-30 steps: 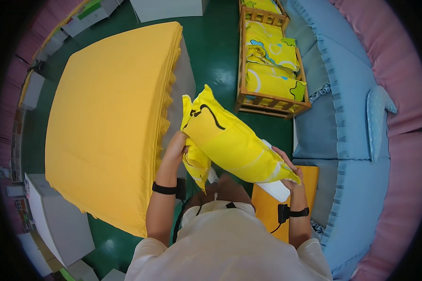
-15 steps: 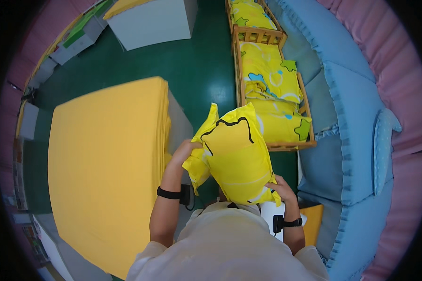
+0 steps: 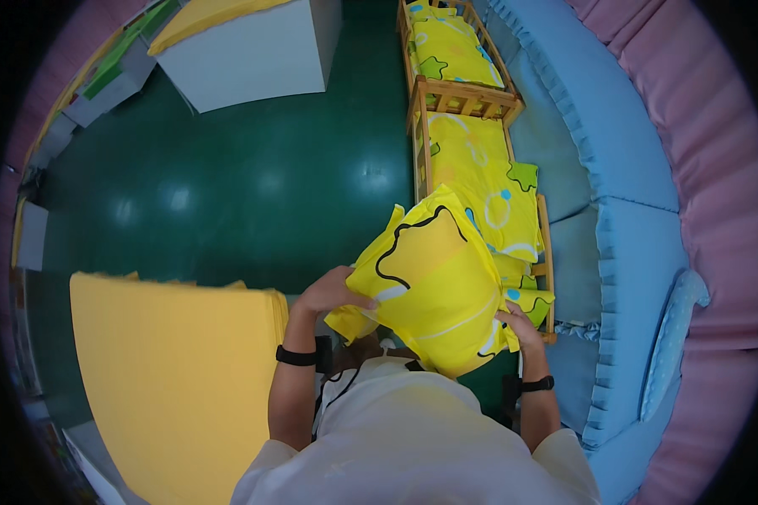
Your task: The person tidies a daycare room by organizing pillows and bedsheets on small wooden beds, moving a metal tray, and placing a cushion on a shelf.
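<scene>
A bright yellow pillow (image 3: 434, 282) with black wavy outlines and white lines hangs in front of my body, held at both sides. My left hand (image 3: 337, 292) is closed on its left edge, fingers partly hidden by the cloth. My right hand (image 3: 520, 324) grips the lower right corner. Just beyond the pillow stands a small wooden bed (image 3: 419, 156), its yellow bedding (image 3: 472, 168) printed with green stars and blue and white shapes. The pillow covers part of the bed's near end.
Orange-yellow cloth (image 3: 177, 379) covers a stack at my left. A white block (image 3: 253, 59) with a yellow top stands far left. Another wooden bed (image 3: 459, 55) adjoins the first one. Blue padded seating (image 3: 640, 252) lines the right, before a pink curtain (image 3: 716, 168). The floor (image 3: 244, 194) is green.
I have moved forward along the bed, and the yellow-covered stack now lies lower at my left. The pillow has turned a little and faces up more broadly, still in both hands.
</scene>
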Motion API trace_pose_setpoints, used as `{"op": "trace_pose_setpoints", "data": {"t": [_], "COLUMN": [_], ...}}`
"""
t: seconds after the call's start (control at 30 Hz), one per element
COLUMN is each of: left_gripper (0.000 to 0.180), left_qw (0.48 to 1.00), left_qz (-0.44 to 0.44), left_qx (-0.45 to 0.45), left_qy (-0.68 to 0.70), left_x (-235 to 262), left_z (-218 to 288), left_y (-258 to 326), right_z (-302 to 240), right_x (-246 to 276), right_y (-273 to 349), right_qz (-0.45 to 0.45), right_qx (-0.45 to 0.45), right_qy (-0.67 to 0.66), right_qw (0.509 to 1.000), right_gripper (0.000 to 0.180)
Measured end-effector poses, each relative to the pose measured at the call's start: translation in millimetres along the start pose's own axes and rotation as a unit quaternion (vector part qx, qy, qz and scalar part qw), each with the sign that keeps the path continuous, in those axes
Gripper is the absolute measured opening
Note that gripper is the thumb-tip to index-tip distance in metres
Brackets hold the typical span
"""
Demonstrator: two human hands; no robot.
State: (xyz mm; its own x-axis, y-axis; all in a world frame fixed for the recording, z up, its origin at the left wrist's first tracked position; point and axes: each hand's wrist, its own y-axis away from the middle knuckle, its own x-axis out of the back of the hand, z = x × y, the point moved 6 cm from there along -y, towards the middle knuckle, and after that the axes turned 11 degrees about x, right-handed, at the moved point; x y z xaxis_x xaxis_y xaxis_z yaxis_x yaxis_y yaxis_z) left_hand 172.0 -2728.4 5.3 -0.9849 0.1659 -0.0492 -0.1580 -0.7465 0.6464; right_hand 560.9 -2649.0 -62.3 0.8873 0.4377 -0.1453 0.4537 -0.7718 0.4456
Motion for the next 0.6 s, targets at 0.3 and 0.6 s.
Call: {"op": "trace_pose_setpoints", "data": {"t": [0.3, 0.6], "left_gripper": [0.046, 0.036], "left_qw": [0.972, 0.938], "left_qz": [-0.011, -0.135], "left_qx": [-0.053, 0.005], "left_qy": [-0.227, -0.318], "left_x": [119, 135], "left_z": [106, 211], "left_y": [-190, -382], "right_z": [-77, -95], "right_x": [4, 71], "right_y": [-141, -242], "right_qz": [0.083, 0.242], "right_qx": [0.024, 0.018], "right_qy": [-0.057, -0.137], "right_qw": [0.995, 0.96], "right_gripper": [0.035, 0.04]}}
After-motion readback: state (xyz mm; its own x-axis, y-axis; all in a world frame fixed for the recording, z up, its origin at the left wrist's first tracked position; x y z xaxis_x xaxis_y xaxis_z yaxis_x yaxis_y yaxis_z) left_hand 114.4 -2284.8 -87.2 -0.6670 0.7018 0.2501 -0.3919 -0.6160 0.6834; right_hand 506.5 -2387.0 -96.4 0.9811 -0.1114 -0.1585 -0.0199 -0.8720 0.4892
